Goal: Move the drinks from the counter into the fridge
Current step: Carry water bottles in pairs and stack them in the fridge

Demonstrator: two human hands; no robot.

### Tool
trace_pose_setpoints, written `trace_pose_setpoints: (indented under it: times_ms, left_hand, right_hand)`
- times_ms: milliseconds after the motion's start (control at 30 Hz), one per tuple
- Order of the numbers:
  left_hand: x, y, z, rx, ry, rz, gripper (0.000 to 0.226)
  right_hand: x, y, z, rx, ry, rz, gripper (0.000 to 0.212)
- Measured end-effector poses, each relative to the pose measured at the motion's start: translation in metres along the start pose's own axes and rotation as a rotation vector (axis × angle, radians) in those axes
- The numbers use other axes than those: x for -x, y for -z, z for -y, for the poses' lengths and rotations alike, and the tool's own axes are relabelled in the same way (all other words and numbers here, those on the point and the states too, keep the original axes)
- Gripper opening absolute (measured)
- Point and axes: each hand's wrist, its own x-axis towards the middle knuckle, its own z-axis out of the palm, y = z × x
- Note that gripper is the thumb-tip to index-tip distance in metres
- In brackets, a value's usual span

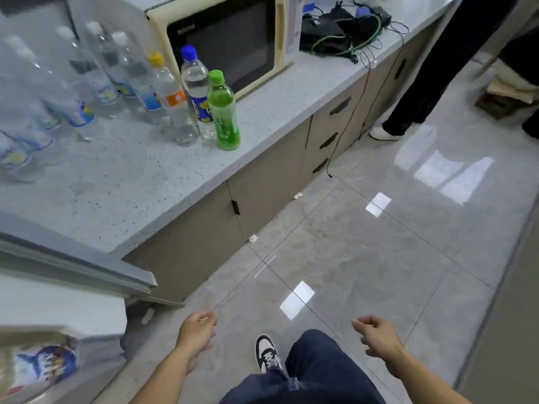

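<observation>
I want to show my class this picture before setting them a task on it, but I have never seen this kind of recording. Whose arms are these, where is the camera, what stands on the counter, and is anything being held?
There is no machine here. A person wears a wide-angle camera on the head, looking forward and down, so you see their own arms. The left hand and right hand hang over the floor with loosely curled fingers and hold nothing. On the counter stand drink bottles: a green bottle, a blue-capped bottle, an orange-labelled bottle and blurred clear ones further left. Behind them is a microwave. Bottom left appears to be the fridge door, open.
</observation>
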Motion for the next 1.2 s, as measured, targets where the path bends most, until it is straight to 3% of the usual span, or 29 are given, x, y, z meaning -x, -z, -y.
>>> trace_pose_setpoints:
  times_ms: [333,533,667,933,1067,1200]
  left_hand:
    - [-0.008,-0.014,-0.083,0.249,-0.063,-0.216,0.007]
    - [-0.016,-0.022,-0.131,0.321,-0.004,-0.385,0.011]
    - [-0.017,-0.014,-0.17,0.45,-0.068,-0.458,0.017]
    - [-0.025,0.083,-0.294,0.569,-0.298,-0.754,0.023]
    - [-0.045,0.152,-0.358,0.66,-0.364,-0.86,0.024]
    - [-0.068,0.22,-0.397,0.659,-0.348,-1.007,0.033]
  right_hand:
    - [-0.1,-0.006,0.14,0.25,0.077,0.163,0.018]
    - [-0.119,-0.043,0.276,0.282,0.312,0.365,0.016]
    - [-0.09,-0.08,0.365,0.33,0.523,0.516,0.01]
    - [0.026,-0.19,0.522,0.354,1.035,0.837,0.02]
    - [0.085,-0.249,0.605,0.344,1.272,0.795,0.03]
    - [0.114,-0.299,0.685,0.372,1.365,0.699,0.038]
